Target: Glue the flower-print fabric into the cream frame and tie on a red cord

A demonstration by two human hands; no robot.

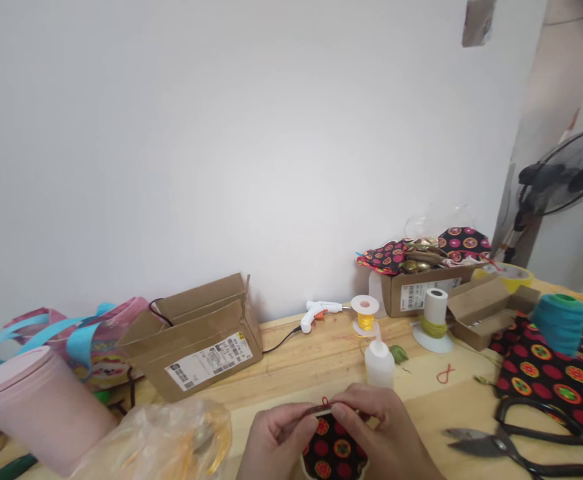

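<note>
Hands, two: left hand (276, 437) and right hand (386, 433), grip pinching one patterned pouch (334, 450), three spools.

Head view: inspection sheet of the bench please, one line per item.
Surface: wooden bench, crowded along the back and right.
Job's things: patterned fabric piece with a red loop at its top edge, at the near edge.
Clutter: glue bottle, yellow spool, white spool, teal spool, scissors, open boxes, pink tub, plastic bag.
Hands: left hand and right hand both pinch the fabric piece's top edge with their fingers.
Cables: black cord runs from the glue gun toward the boxes.
Surroundings: white wall; fan at right.
</note>
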